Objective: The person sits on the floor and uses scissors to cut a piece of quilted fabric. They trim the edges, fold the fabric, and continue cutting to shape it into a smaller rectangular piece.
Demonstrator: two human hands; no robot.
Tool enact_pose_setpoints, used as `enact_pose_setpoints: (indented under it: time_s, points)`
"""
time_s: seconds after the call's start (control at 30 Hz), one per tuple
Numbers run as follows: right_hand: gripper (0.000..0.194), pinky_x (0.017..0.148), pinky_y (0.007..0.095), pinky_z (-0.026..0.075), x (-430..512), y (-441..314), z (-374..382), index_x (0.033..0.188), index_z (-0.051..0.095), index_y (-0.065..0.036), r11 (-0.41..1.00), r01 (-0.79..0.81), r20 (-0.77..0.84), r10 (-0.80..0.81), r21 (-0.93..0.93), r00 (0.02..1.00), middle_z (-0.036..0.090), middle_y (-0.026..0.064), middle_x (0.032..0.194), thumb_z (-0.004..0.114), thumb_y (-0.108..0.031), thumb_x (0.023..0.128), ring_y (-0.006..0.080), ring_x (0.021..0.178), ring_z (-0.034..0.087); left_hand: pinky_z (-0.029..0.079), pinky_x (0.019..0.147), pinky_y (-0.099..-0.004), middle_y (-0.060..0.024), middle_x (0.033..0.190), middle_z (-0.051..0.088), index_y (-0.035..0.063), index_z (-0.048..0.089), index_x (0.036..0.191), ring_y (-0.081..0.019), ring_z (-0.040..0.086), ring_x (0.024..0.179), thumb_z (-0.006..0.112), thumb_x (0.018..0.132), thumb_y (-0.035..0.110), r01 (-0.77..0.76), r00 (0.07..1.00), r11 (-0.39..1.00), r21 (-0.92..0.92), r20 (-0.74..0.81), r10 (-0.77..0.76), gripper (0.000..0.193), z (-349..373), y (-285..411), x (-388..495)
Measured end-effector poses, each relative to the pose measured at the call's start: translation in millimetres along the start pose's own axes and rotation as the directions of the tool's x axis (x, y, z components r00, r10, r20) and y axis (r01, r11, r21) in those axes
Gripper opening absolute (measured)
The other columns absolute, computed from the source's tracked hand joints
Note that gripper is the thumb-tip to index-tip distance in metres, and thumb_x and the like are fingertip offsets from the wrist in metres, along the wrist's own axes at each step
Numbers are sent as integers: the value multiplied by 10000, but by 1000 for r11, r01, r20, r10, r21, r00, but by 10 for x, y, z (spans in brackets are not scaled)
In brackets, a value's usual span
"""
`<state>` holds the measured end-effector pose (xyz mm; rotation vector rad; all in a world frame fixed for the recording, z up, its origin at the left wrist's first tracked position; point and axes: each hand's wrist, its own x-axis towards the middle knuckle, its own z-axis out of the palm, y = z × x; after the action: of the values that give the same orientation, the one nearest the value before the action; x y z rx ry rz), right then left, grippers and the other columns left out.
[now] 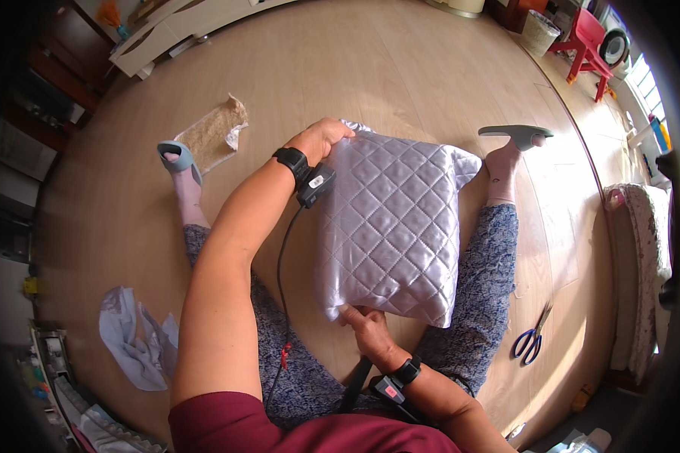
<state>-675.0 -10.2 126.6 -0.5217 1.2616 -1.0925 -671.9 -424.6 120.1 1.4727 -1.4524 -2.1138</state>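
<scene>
Between my outstretched legs stands a stuffed cushion (396, 226) in shiny lilac fabric quilted in diamonds. One corner sticks out at its far right. My left hand (323, 139) grips the far left corner, where some fabric bunches up. At the near left corner, the thumb and fingers of my right hand (371, 334) pinch the edge. Each wrist wears a black strap with a small device; a cable runs down from the left one. The cushion's underside and the fingertips beneath it are hidden.
Blue-handled scissors (530, 340) lie on the wood floor to my right. Pale cloth pieces (133, 340) lie to my left. A tan fabric piece (209, 136) is beside my left slipper (175, 156). Farther off are a white cabinet (187, 34) and a red chair (586, 42).
</scene>
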Motion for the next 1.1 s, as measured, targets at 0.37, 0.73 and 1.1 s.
enact_pose_setpoints:
  time_s: [0.37,0.73,1.1]
  points:
    - [311,719,289,388,-3,-39,-3,777,649,-35,1000,-7,8,7,-10,1000,613,4,778,634,-322,896,119,763,518,561,726,-465,-172,1022,667,-81,590,1108,-290,678,847,551,950,101,20,1000,1000,-5,20,-20,244,-30,-15,-24]
    - [336,701,286,384,-12,-50,15,749,647,-37,1000,-14,-13,14,-9,1000,606,3,766,636,-340,893,117,747,507,580,672,-407,-145,942,674,-83,615,1027,-253,682,768,558,943,49,-129,990,991,-36,48,130,167,-24,-10,-56]
    - [410,621,280,338,-344,-202,130,675,604,-41,996,-84,3,85,-32,996,524,-21,661,600,-377,910,89,649,448,575,764,-361,-119,1028,674,-37,614,1095,-221,670,884,578,946,72,-227,973,957,-182,-5,230,189,-36,41,-188]
